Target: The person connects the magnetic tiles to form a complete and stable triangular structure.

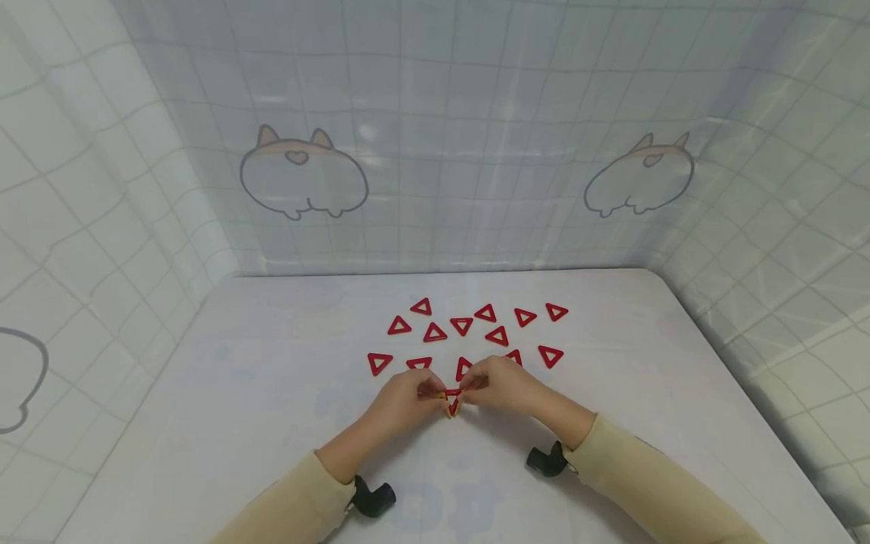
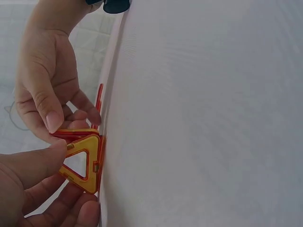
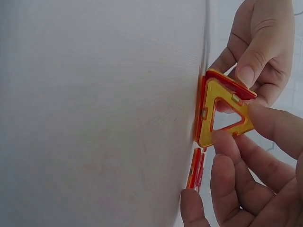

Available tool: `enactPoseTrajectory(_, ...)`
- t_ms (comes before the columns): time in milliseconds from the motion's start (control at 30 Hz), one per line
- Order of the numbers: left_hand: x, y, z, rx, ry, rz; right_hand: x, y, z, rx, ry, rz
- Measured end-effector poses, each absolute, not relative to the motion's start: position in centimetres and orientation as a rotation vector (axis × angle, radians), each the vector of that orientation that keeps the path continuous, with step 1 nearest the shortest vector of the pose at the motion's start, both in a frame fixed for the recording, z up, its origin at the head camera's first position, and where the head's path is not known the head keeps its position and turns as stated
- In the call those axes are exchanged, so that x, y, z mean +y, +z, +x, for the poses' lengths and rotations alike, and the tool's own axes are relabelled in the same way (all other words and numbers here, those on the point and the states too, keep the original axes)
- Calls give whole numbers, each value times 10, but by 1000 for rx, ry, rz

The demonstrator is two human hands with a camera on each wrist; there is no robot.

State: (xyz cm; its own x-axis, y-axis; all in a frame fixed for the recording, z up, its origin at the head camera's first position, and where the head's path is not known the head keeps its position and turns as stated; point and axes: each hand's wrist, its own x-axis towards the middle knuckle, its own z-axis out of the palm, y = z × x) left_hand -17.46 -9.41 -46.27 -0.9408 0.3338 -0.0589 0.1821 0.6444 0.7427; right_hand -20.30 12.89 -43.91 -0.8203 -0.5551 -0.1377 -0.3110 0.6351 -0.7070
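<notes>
Thumb and fingers of the left hand (image 1: 408, 397) pinch one triangle (image 2: 93, 157), those of the right hand (image 1: 506, 384) a second triangle (image 3: 207, 131); both stand, touching, on the table (image 1: 272, 423). Beyond, red triangles (image 1: 380, 355) lie scattered.

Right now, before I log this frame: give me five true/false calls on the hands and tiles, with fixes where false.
1. The left hand pinches a yellow-faced tile. True.
2. The right hand holds nothing. False: it pinches a yellow-faced tile too, as the right wrist view shows.
3. Red triangles lie on the tabletop, most of them beyond the hands. True.
4. The pinched tiles have solid centres. False: their centres are open triangles.
5. Both sleeves are black. False: they are beige.
</notes>
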Motion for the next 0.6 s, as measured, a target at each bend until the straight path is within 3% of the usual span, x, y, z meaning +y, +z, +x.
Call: enactPoseTrajectory(600,-87,-457,-170,2604,1164,410,131,-446,-209,2427,-1013,-764)
